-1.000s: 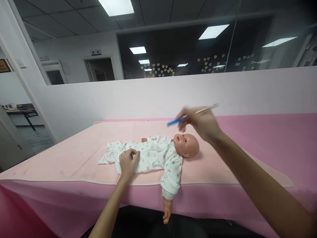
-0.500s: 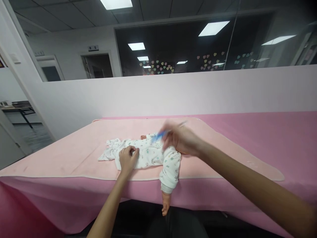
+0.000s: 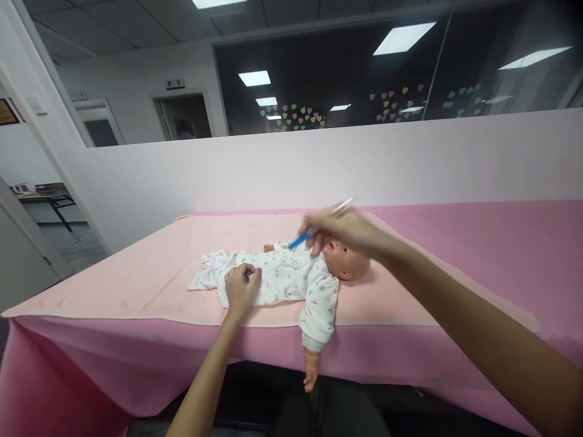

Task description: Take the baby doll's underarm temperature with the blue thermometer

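A baby doll (image 3: 348, 265) lies on its back in a white patterned sleepsuit (image 3: 282, 282), its head to the right. One doll arm (image 3: 311, 367) hangs over the near table edge. My left hand (image 3: 241, 288) rests on the lower part of the sleepsuit with its fingers curled in; whether they pinch the cloth is hidden. Above the doll's chest and beside its face, my right hand (image 3: 334, 229) grips a slim stick with a blue end (image 3: 299, 239) and a clear shaft. The blue end points left and down. Motion blurs this hand slightly.
Under the doll is a peach mat (image 3: 150, 261) on a pink tablecloth (image 3: 514, 249) that drapes over the front edge. A low white wall (image 3: 341, 164) with glass above stands behind the table. A side table (image 3: 50, 197) is far left.
My right hand has risen a little off the doll with the stick, so the doll's face now shows. The whole view has shifted slightly. My left hand stays on the sleepsuit.
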